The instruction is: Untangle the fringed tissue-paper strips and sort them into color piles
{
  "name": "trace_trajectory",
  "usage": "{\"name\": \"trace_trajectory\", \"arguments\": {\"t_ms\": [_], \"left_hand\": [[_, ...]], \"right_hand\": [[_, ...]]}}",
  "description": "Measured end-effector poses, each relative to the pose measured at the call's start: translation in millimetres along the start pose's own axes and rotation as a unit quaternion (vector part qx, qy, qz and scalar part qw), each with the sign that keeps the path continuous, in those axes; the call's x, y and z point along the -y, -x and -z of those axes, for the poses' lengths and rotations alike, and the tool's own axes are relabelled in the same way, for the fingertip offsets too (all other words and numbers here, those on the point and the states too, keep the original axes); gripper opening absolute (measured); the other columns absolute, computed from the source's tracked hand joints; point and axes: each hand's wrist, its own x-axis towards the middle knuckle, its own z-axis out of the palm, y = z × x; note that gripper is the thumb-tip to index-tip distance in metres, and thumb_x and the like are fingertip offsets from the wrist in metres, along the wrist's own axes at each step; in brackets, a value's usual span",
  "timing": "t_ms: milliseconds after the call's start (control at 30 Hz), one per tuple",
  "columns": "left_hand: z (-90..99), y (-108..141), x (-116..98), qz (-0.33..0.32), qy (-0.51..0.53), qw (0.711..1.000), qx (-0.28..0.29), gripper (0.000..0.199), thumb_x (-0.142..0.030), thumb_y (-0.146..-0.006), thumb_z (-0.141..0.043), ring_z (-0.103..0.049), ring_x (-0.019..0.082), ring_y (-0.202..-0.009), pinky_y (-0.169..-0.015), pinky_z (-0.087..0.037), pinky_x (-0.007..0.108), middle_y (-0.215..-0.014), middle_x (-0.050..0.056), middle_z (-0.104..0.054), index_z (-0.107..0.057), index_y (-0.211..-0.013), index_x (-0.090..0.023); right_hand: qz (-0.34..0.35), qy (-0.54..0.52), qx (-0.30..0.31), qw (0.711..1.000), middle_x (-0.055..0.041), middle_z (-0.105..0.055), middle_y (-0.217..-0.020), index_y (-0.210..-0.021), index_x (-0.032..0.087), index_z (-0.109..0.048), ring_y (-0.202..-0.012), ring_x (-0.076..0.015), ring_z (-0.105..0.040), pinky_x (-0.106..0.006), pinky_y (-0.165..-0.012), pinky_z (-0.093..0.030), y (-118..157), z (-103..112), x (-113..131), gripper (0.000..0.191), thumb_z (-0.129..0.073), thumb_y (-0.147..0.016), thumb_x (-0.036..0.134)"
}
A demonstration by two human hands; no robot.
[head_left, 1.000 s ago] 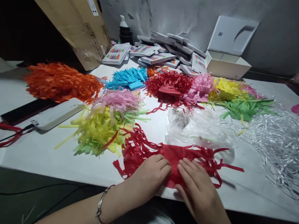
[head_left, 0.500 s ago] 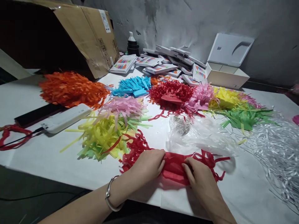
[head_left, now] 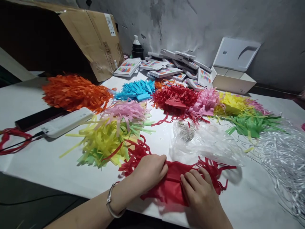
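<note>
A piece of red tissue paper with fringed ends lies flat near the table's front edge. My left hand is closed on its left part, fingers curled down. On its right part rests my right hand, its fingers somewhat apart and lying on the paper. Just beyond is a clear plastic bag with a coil of thin cord inside. Left of the red paper are yellow fringed paper and pink fringed paper.
Orange, blue, red and green tassel bundles lie farther back. Flat printed boxes, an open white box and a cardboard box stand behind. Silver strands lie right, a white power bank left.
The red paper's middle is spread wider toward the front edge. My right hand has shifted slightly left and nearer, from pinching the paper to lying on it with fingers apart.
</note>
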Motion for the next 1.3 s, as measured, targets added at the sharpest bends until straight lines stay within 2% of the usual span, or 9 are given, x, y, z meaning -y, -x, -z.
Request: {"name": "trace_trajectory", "arguments": {"t_ms": [100,233,333,533,667,800,1033,1133,1300], "left_hand": [[2.9,11,1,-0.031,-0.007,0.994,-0.109,0.019,-0.014,-0.09,-0.049,-0.068,0.028,-0.087,-0.076,-0.05,0.04,-0.096,0.012,-0.073,-0.065,-0.099,-0.016],[-10.1,23,-3,-0.21,0.012,0.947,-0.244,0.025,-0.023,-0.089,-0.061,-0.056,0.032,-0.116,-0.104,-0.033,0.057,-0.123,0.012,-0.066,-0.063,-0.114,-0.02],[-24.4,23,-5,-0.26,0.021,0.933,-0.248,0.003,-0.019,-0.092,-0.061,-0.059,0.027,-0.104,-0.104,-0.032,0.054,-0.104,0.006,-0.07,-0.064,-0.09,-0.02],[-37.9,28,6,-0.288,-0.004,0.933,-0.215,0.009,-0.015,-0.093,-0.062,-0.059,0.023,-0.096,-0.106,-0.032,0.051,-0.092,0.003,-0.069,-0.064,-0.086,-0.02],[-44.7,39,15,-0.269,0.013,0.94,-0.208,0.004,-0.021,-0.094,-0.064,-0.057,0.024,-0.097,-0.101,-0.033,0.049,-0.095,0.003,-0.069,-0.066,-0.091,-0.02],[-42.2,43,12,-0.193,0.075,0.959,-0.195,0.019,-0.018,-0.098,-0.054,-0.055,0.024,-0.094,-0.093,-0.035,0.048,-0.097,0.004,-0.067,-0.067,-0.085,-0.019],[-24.0,31,-2,-0.038,0.019,0.994,-0.104,0.025,-0.021,-0.096,-0.054,-0.058,0.028,-0.095,-0.089,-0.04,0.052,-0.098,0.009,-0.067,-0.072,-0.08,-0.016],[-23.2,28,-5,-0.032,-0.002,0.996,-0.086,0.023,-0.023,-0.095,-0.056,-0.058,0.03,-0.095,-0.09,-0.041,0.053,-0.098,0.008,-0.067,-0.073,-0.08,-0.017],[-25.8,29,-3,-0.042,0.005,0.993,-0.106,0.016,-0.023,-0.093,-0.06,-0.058,0.029,-0.093,-0.091,-0.042,0.054,-0.096,0.009,-0.066,-0.07,-0.083,-0.016]], "right_hand": [[-0.002,0.011,-0.025,1.0,-0.0079,-0.07,-0.085,-0.098,0.016,-0.068,-0.087,-0.0228,-0.06,-0.045,-0.103,-0.035,1,-3,-1,0.025,-0.046,-0.091,0.008],[-0.049,-0.033,-0.063,0.996,-0.0055,-0.069,-0.085,-0.096,0.018,-0.067,-0.085,-0.0202,-0.061,-0.043,-0.096,-0.038,-5,1,5,0.019,-0.049,-0.094,0.01],[-0.034,-0.043,-0.055,0.997,-0.0065,-0.071,-0.092,-0.099,0.017,-0.067,-0.091,-0.022,-0.062,-0.046,-0.099,-0.036,-8,2,10,0.019,-0.049,-0.093,0.012],[0.013,0.01,-0.042,0.999,-0.0089,-0.073,-0.093,-0.103,0.015,-0.068,-0.098,-0.0252,-0.061,-0.05,-0.107,-0.03,11,-9,6,0.033,-0.041,-0.09,0.002],[-0.013,-0.032,-0.017,0.999,-0.0086,-0.072,-0.1,-0.101,0.017,-0.067,-0.104,-0.0256,-0.06,-0.05,-0.108,-0.028,14,-3,3,0.03,-0.043,-0.089,0.004],[-0.099,-0.069,0.025,0.992,-0.0056,-0.068,-0.099,-0.085,0.021,-0.064,-0.101,-0.0231,-0.057,-0.047,-0.101,-0.03,1,2,4,0.026,-0.043,-0.098,0.012],[-0.19,0.059,0.028,0.98,-0.0085,-0.067,-0.09,-0.079,0.02,-0.062,-0.091,-0.0262,-0.057,-0.049,-0.092,-0.032,-14,-6,4,0.025,-0.046,-0.098,0.019],[-0.125,0.003,0.019,0.992,-0.0098,-0.068,-0.101,-0.092,0.02,-0.064,-0.1,-0.0274,-0.058,-0.05,-0.098,-0.031,-15,0,5,0.014,-0.05,-0.092,0.017],[0.024,-0.031,0.015,0.999,-0.0053,-0.069,-0.088,-0.099,0.019,-0.064,-0.092,-0.023,-0.06,-0.048,-0.105,-0.029,-10,0,6,0.024,-0.047,-0.087,0.007]]}}
